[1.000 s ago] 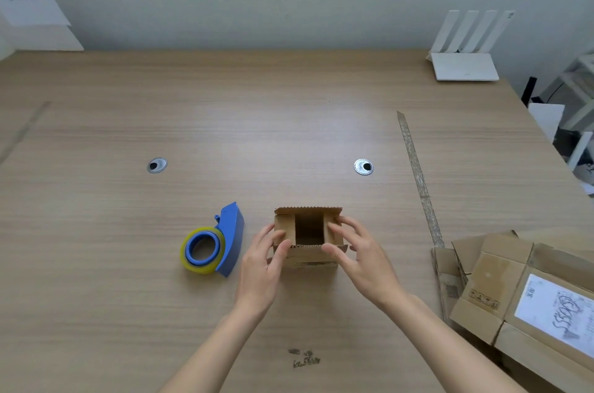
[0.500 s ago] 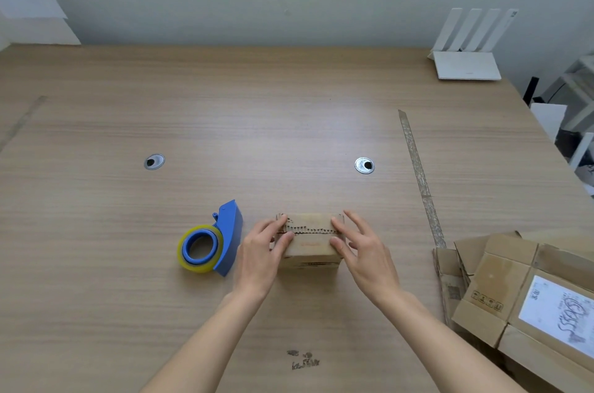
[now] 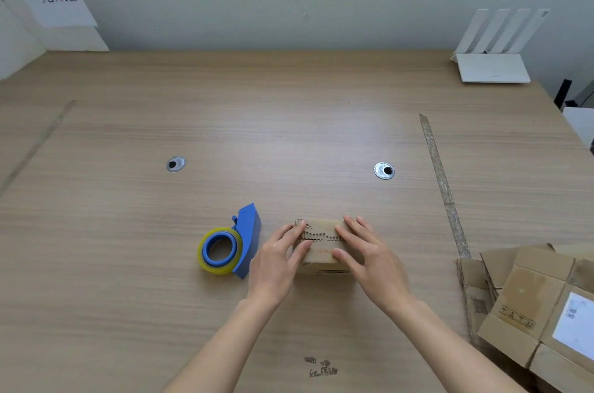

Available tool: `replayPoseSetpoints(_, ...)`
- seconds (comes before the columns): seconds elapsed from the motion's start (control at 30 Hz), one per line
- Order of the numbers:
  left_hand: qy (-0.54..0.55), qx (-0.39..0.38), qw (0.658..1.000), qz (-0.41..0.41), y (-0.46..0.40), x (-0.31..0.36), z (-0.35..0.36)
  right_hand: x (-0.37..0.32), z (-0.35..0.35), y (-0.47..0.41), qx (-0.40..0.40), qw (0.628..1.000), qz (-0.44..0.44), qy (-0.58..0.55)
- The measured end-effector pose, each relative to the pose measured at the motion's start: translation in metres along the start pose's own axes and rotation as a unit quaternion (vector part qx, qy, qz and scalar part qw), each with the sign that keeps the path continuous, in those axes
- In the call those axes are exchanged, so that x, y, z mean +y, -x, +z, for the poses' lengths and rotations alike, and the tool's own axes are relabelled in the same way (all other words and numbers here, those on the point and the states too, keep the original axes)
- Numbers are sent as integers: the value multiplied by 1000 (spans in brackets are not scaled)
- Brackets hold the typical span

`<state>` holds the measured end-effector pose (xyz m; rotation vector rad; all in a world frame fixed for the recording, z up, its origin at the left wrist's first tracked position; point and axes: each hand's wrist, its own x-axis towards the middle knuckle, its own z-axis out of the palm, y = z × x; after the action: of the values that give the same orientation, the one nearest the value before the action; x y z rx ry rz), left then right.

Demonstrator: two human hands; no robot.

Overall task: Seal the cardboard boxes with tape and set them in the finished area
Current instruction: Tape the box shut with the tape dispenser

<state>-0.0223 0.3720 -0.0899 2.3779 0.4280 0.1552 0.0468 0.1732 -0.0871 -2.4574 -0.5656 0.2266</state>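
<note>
Wooden table carries 1 small cardboard box, flaps folded down, apparently untaped. Left hand and right hand press them with nearly straight fingers; tape dispenser sits untouched beside, so sealing and moving remain.

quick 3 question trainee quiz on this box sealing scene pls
1. True or false: the flaps of the small cardboard box are folded shut.
2. What lies just left of the left hand? A) tape dispenser B) scissors C) marker
3. Fill in: the right hand presses on the box's ____ side.

Key: 1 true. 2 A. 3 right. Both hands hold the flaps down with straight fingers; no tape shows on the seam yet. Flattened cartons wait at the table's right edge.
</note>
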Motion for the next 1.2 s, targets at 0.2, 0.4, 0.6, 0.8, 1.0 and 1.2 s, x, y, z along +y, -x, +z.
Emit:
replayPoseSetpoints(0.2,-62,133,988,-43,-6,-35,-17,-3,-3,-5,-11,1000,4,13)
replayPoseSetpoints(0.4,-195,9,955,-223,-11,-66,-24,-2,-3,-5,-14,1000,-1,14)
replayPoseSetpoints(0.6,-151,3,950,-273,-33,-61,-16,-1,-2,-6,-18,1000,-3,19)
replayPoseSetpoints(0.8,-92,21,964,-250,-30,-70,-21,0,-2,-7,-14,1000,-8,17)
replayPoseSetpoints(1.0,-61,-24,987,-148,-14,-58,-48,-1,-4,-8,-11,1000,-7,13)
replayPoseSetpoints(1.2,-34,-57,998,-8,-11,-30,-87,-4,-4,-7,-13,1000,-11,12)
